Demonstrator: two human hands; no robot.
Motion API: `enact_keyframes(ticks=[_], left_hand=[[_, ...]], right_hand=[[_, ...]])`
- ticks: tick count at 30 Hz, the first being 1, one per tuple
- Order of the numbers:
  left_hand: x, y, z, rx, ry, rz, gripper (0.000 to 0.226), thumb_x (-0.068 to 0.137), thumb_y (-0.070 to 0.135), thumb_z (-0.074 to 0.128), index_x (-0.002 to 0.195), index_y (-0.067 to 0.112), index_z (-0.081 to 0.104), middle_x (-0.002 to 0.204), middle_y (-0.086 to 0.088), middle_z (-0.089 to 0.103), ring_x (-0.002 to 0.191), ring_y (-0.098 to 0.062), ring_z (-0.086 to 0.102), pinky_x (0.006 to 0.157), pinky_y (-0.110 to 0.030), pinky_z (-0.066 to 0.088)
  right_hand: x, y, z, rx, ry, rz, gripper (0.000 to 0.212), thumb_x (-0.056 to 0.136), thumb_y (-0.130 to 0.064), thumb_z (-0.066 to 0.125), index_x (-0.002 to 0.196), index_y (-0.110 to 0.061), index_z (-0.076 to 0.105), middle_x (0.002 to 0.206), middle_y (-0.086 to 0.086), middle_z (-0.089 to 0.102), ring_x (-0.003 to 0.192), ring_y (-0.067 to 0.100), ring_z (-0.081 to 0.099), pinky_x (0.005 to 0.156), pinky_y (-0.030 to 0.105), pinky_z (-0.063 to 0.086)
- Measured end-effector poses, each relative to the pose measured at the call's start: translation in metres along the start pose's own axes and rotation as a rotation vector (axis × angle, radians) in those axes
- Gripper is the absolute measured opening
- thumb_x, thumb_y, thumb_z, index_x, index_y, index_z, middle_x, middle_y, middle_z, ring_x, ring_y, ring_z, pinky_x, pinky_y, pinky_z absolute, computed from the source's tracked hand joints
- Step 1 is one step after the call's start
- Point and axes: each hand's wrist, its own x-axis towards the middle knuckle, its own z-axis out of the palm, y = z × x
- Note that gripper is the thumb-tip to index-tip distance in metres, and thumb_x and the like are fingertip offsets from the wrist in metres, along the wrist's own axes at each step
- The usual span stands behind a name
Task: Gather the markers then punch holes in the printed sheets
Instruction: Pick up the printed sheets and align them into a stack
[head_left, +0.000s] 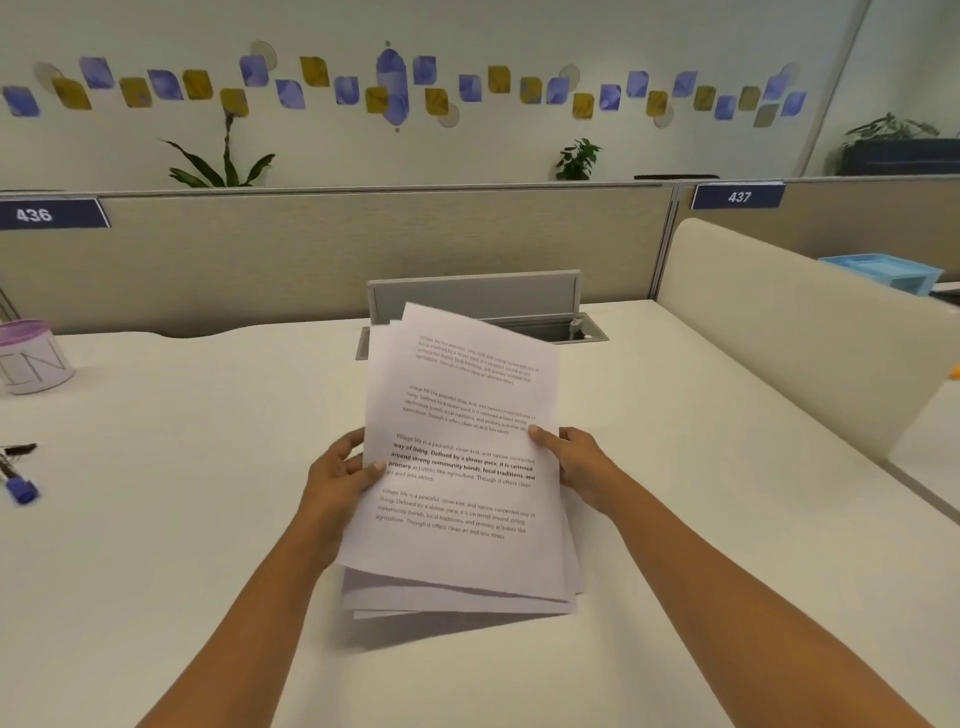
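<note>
A loose stack of printed sheets (462, 551) with paragraphs of text is held up over the middle of the white desk (182, 545), its lower edges fanned apart. My left hand (337, 475) grips the stack's left edge, thumb on top. My right hand (571, 462) grips the right edge, thumb on the top sheet. At the far left edge of the desk lies a blue-capped marker (18, 486), partly cut off by the frame. No hole punch is in view.
A white container with a purple rim (34, 358) stands at the back left. A grey cable hatch (519, 312) is open behind the sheets. A cream divider (789, 332) bounds the desk on the right, with a blue tray (883, 270) beyond it.
</note>
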Motion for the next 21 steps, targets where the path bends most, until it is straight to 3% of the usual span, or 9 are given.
enact_keyframes(ticks=[4,8,16,21], left_hand=[[0.003,0.009,0.001,-0.071,-0.123,0.022,0.04,0.087,-0.006,0.051,0.119,0.018,0.055,0.087,-0.001,0.076,0.073,-0.019,0.073,0.06,-0.032,0.06],[0.008,0.022,0.002,-0.055,-0.2,0.061,0.043,0.086,-0.009,0.05,0.119,0.017,0.056,0.094,-0.004,0.075,0.082,-0.021,0.072,0.068,-0.034,0.06],[0.017,0.054,0.013,-0.017,-0.156,0.184,0.024,0.085,0.0,0.057,0.103,0.013,0.065,0.086,0.0,0.076,0.079,-0.018,0.072,0.067,-0.031,0.06],[0.021,0.072,0.02,0.016,-0.154,0.27,0.021,0.082,-0.001,0.06,0.094,0.014,0.067,0.078,0.005,0.076,0.071,-0.013,0.072,0.063,-0.026,0.058]], right_hand=[[-0.008,-0.009,0.002,0.179,-0.199,-0.091,0.037,0.092,-0.023,0.055,0.128,-0.014,0.051,0.124,0.008,0.063,0.112,0.027,0.062,0.086,0.037,0.055],[-0.016,-0.023,0.0,0.226,-0.185,-0.242,0.035,0.092,-0.015,0.055,0.125,-0.006,0.054,0.116,0.012,0.065,0.095,0.023,0.067,0.076,0.031,0.06],[-0.032,-0.062,0.006,0.215,-0.246,-0.419,0.025,0.088,-0.009,0.059,0.112,-0.01,0.061,0.104,0.009,0.07,0.086,0.023,0.07,0.078,0.04,0.06],[-0.039,-0.082,0.008,0.204,-0.22,-0.47,0.026,0.081,-0.007,0.067,0.106,-0.009,0.065,0.108,0.014,0.068,0.096,0.034,0.065,0.087,0.05,0.054]])
